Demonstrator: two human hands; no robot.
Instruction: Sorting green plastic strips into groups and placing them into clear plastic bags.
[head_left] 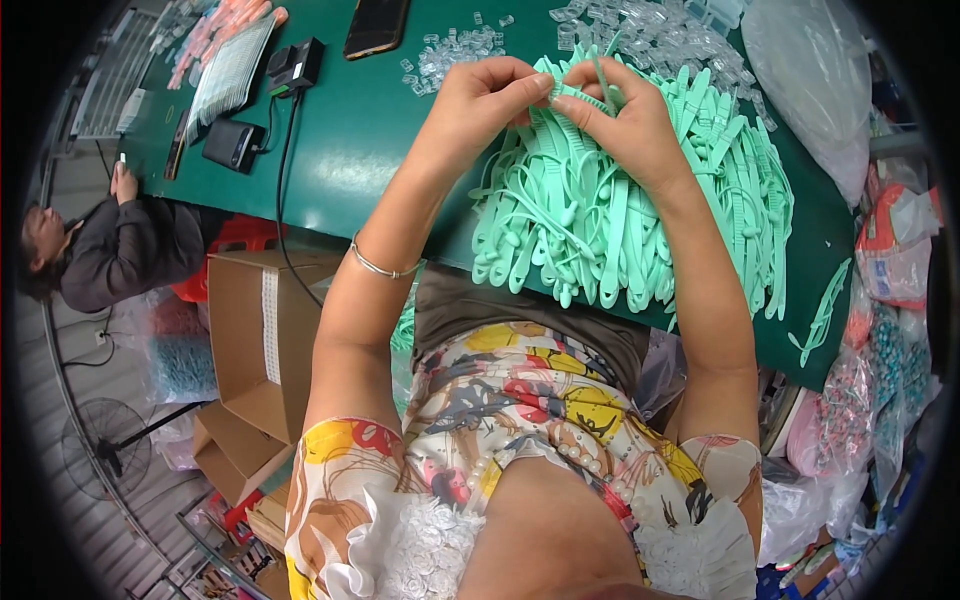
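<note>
My left hand and my right hand meet above a big heap of mint-green straps near the table's front edge. Between them is one ridged mint-green strap, pinched by the thumb and fingers of both. A thin end of strap stands up by my right fingers. Whether a small clear piece is also in my left fingertips I cannot make out. The straps in the heap are soft-looking, with ridged bands and rounded ends. Just beyond my left hand lie small clear plastic buckles.
A larger pile of clear buckles lies behind the heap on the green table. A phone, a black device with a cable and a power bank lie left. One loose strap cluster is right. Another person sits far left.
</note>
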